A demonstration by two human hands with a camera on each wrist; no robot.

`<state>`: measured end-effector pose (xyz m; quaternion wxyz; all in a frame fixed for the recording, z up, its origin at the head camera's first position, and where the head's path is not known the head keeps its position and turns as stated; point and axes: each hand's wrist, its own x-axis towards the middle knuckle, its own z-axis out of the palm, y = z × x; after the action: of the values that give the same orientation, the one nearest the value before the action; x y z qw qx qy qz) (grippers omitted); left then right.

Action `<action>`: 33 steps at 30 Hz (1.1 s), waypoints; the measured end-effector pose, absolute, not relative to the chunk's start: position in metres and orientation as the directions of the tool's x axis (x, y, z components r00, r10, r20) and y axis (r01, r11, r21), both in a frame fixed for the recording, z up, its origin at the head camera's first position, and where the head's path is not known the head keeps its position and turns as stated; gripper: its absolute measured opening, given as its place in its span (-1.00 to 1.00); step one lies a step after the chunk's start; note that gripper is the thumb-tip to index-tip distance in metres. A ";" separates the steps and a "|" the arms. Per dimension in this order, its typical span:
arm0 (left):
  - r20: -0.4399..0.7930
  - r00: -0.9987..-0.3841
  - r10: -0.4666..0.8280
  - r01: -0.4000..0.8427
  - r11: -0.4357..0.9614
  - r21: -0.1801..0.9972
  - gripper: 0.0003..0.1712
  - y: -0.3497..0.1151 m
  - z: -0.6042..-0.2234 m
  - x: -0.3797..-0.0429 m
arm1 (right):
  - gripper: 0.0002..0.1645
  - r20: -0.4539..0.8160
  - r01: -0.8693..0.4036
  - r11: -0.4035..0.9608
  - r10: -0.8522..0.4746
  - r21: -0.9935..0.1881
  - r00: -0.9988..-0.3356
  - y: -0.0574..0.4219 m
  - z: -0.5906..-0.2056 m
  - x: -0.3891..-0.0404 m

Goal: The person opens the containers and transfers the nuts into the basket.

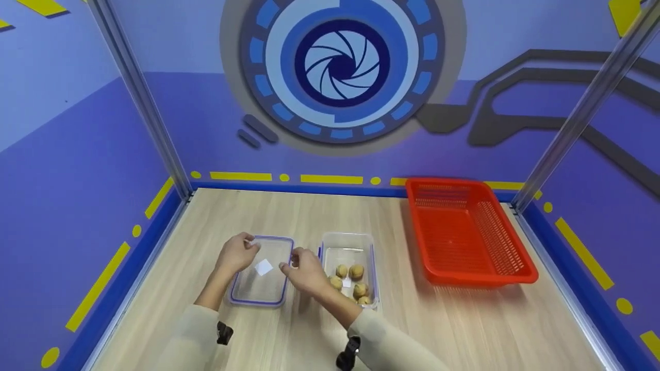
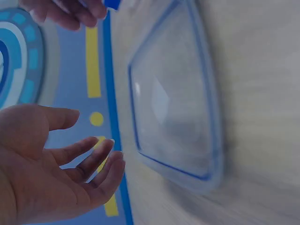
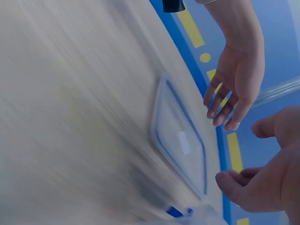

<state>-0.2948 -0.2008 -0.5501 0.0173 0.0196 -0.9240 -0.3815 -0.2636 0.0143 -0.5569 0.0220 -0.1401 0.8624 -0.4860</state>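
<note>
A clear lid point(image 1: 258, 288) with a blue seal and a small white label lies flat on the table. My left hand point(image 1: 237, 254) hovers over the lid's left side, fingers loosely bent with nothing between them. Above the lid's right edge is my right hand point(image 1: 308, 271), its fingers relaxed and bare too. In the left wrist view, the left hand point(image 2: 61, 164) shows its palm and spread fingers, apart from the lid point(image 2: 178, 108). Just right of the right hand stands an uncovered clear plastic box point(image 1: 348, 237) with several walnuts point(image 1: 357, 272) inside.
A red plastic basket point(image 1: 448, 242) stands at the back right of the wooden table point(image 1: 412, 330). Blue-purple panels point(image 1: 170, 118) with metal corner posts point(image 1: 572, 113) enclose the back and both sides.
</note>
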 end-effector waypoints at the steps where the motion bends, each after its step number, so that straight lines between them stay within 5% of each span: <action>1: 0.034 -0.999 -0.036 -0.001 0.698 0.716 -0.54 -0.196 -0.547 -0.296 | -0.52 0.112 -0.235 0.470 -0.275 -0.851 -0.955 0.019 -0.553 -0.264; 18: 0.098 -0.986 0.134 0.151 0.479 0.865 -0.54 -0.113 -0.504 -0.276 | -0.53 0.260 -0.413 0.289 -0.447 -0.863 -0.856 0.127 -0.516 -0.272; 33: 0.076 -0.988 0.134 0.131 0.467 0.875 -0.41 -0.082 -0.553 -0.287 | -0.49 0.287 -0.429 0.294 -0.423 -0.854 -0.860 0.174 -0.558 -0.303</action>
<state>-0.2866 -0.0816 -0.5532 -0.0018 -0.0775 -0.8563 -0.5106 -0.3035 0.1739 -0.5582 -0.0031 -0.2649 0.8043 -0.5320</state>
